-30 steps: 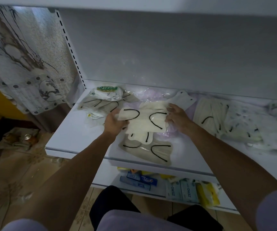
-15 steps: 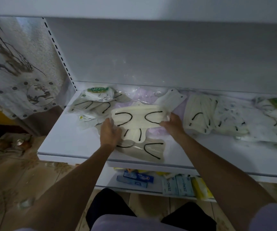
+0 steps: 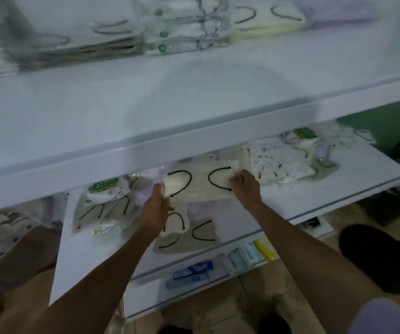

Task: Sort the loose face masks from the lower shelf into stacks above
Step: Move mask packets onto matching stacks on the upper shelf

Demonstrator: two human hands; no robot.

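the left hand (image 3: 156, 208) is pinching the nine o'clock edge of a cream mask packet (image 3: 199, 184) over the lower shelf (image 3: 290, 196); the right hand (image 3: 244, 184) is gripping its three o'clock edge. the upper shelf (image 3: 194, 92) is hiding the packet's far edge, and the stacks (image 3: 187, 27) at twelve o'clock are showing only as a blur.

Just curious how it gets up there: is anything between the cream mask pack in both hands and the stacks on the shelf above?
Yes: the upper shelf's front edge overhangs the cream mask pack, held by the left hand and right hand. The pack likely must come out forward first. Bare shelf lies before the stacks.
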